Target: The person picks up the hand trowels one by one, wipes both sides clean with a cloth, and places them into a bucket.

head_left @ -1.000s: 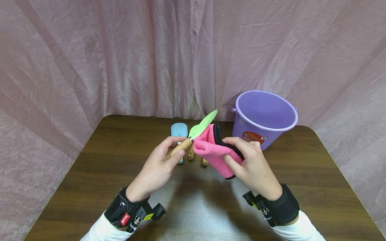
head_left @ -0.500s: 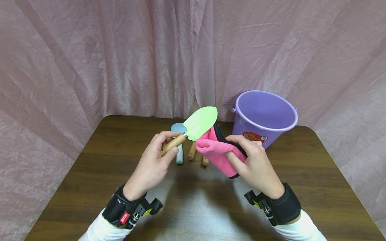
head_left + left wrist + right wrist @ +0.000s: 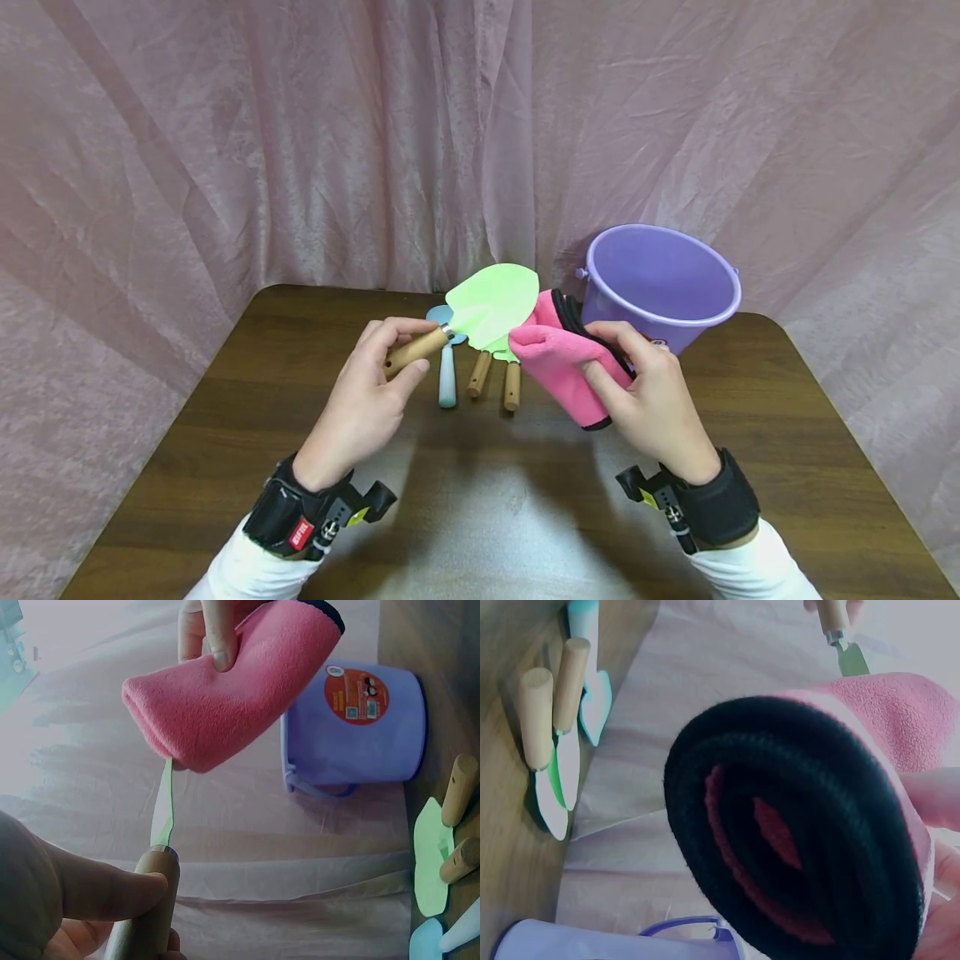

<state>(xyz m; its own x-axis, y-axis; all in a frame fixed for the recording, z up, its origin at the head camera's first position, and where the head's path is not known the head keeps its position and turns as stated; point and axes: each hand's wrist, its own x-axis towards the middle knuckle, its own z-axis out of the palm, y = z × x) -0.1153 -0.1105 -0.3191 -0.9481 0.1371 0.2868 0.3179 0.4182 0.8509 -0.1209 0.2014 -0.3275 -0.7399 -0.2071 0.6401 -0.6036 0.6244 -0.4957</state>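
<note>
In the head view my left hand (image 3: 363,400) pinches the wooden handle of a garden trowel (image 3: 491,302), its light green blade turned broad side up. My right hand (image 3: 654,392) grips a folded pink cloth (image 3: 561,371) with black edging, fingers on one side and thumb on the other. The blade's right edge meets the cloth's left end; whether they touch is unclear. From the left wrist, the blade (image 3: 163,810) appears edge-on with its tip hidden at the pink cloth (image 3: 217,712). Rolled layers of the cloth's black edge (image 3: 795,825) fill the right wrist view.
Two wooden-handled trowels with green blades, their handles (image 3: 512,387) toward me, lie on the brown table (image 3: 262,400) beside a light blue trowel (image 3: 447,379). A purple bucket (image 3: 637,321) stands at the back right. Behind the table hangs a pink curtain (image 3: 390,150).
The trowel blade has turned from nearly edge-on to broad side up, and my left hand has shifted left. My right hand has moved right and slightly up with the cloth.
</note>
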